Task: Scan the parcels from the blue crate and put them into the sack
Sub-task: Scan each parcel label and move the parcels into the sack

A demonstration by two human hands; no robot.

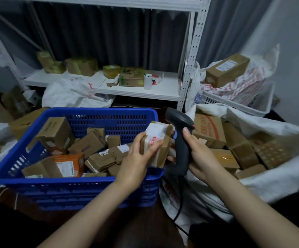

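The blue crate (16, 169) stands in front of me on the left, holding several small cardboard parcels (89, 145), one of them orange and white (70, 164). My left hand (136, 158) grips a small brown parcel with a white label (156, 138) above the crate's right rim. My right hand (198, 154) holds a dark handheld scanner (181, 138) by its grip, its head just right of that parcel. The open white sack (279, 178) lies to the right with several parcels inside (241, 151).
A white metal shelf (138, 92) behind the crate carries boxes and a white cup (147, 82). A white basket (238, 104) at the back right holds a bag and a long box (227, 70). More white bags and boxes lie at the left. The scanner's cable (179, 212) hangs down between crate and sack.
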